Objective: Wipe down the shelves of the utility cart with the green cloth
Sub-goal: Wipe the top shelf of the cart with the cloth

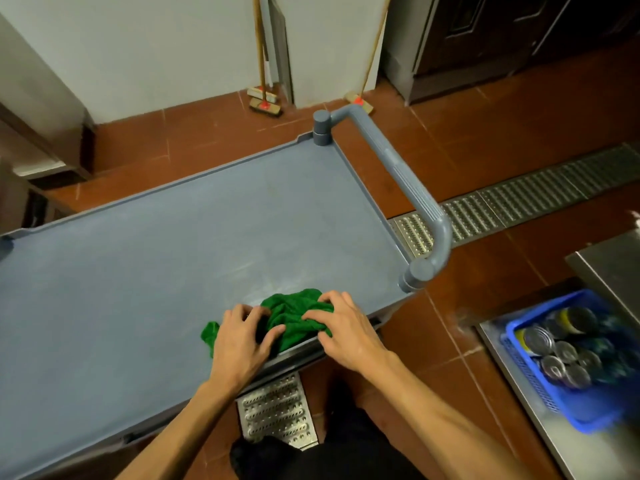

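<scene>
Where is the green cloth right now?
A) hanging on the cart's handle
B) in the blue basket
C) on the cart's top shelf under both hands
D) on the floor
C: the green cloth lies bunched on the top shelf near its front edge, with the left hand and the right hand both gripping it.

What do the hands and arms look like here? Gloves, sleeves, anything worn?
Two bare hands: the left hand and the right hand have no gloves, and no rings show. The left forearm and right forearm are bare to the frame edge, with no sleeves, watch or bands in view. No markings or cables. Only black clothing shows, lower down on the body.
</scene>
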Demonstrator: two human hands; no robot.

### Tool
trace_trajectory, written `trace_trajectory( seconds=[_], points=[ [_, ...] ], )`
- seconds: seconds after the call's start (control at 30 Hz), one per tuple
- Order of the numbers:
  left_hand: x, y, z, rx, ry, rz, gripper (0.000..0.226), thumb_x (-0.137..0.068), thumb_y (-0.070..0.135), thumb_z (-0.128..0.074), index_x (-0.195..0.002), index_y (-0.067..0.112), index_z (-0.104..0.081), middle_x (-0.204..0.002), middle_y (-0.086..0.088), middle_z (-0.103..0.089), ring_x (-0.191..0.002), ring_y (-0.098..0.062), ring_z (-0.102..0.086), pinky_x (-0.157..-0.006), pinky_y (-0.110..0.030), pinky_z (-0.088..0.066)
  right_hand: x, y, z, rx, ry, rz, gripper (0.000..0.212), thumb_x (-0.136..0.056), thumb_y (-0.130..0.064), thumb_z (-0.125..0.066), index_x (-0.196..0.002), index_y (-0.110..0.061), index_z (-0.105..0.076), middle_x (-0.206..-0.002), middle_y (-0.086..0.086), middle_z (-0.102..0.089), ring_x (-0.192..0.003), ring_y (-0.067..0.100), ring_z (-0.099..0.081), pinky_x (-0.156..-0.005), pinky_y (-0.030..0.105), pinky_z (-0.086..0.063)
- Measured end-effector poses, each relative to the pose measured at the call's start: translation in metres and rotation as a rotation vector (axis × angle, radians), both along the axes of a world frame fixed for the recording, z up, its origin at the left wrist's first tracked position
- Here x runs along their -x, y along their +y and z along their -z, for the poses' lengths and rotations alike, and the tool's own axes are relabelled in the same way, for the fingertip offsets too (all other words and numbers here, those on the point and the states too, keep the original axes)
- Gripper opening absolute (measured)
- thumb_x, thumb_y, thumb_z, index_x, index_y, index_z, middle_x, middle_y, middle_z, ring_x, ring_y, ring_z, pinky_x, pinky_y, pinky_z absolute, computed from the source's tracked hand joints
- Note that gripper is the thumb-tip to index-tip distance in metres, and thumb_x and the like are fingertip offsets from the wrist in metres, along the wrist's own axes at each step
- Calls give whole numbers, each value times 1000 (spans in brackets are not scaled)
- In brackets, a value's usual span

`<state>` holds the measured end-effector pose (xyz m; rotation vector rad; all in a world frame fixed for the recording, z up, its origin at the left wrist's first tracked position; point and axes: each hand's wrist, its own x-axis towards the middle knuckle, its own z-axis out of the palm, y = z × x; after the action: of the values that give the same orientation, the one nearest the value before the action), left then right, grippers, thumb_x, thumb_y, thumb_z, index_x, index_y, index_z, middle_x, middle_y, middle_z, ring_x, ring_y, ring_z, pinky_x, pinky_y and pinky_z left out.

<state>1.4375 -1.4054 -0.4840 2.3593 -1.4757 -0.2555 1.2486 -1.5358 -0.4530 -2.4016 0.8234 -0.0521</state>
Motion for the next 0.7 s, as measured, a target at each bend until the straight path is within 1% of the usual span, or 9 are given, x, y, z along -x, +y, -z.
trace_trajectory(
  seconds=[0.23, 0.57, 0.7],
  points=[
    [24, -39, -2, -9, 33, 61, 55, -84, 67, -47, -106, 20, -65, -91, -2, -56, -85, -26, -55, -68, -34, -47, 27, -22, 0, 7, -22, 128, 40, -87, -20, -59, -124, -33, -62, -128, 0, -44, -120, 21, -40, -99, 40, -44],
    [50, -83, 3, -5, 45, 116, 52, -85, 67, -48, -106, 22, -63, -91, -2, -54, -85, -27, -54, -69, -37, -51, 54, -50, 1, 43, -6, 233, 39, -86, -21, -59, -122, -35, -62, -126, -2, -44, -117, 20, -41, -99, 35, -42],
    [63, -101, 4, -14, 57, 107, 46, -86, 63, -53, -104, 22, -61, -92, -3, -54, -85, -27, -54, -68, -37, -49, 59, -58, 1, 35, 12, 310, 40, -86, -18, -59, -121, -35, -61, -126, -2, -43, -118, 18, -40, -94, 35, -46]
  ],
)
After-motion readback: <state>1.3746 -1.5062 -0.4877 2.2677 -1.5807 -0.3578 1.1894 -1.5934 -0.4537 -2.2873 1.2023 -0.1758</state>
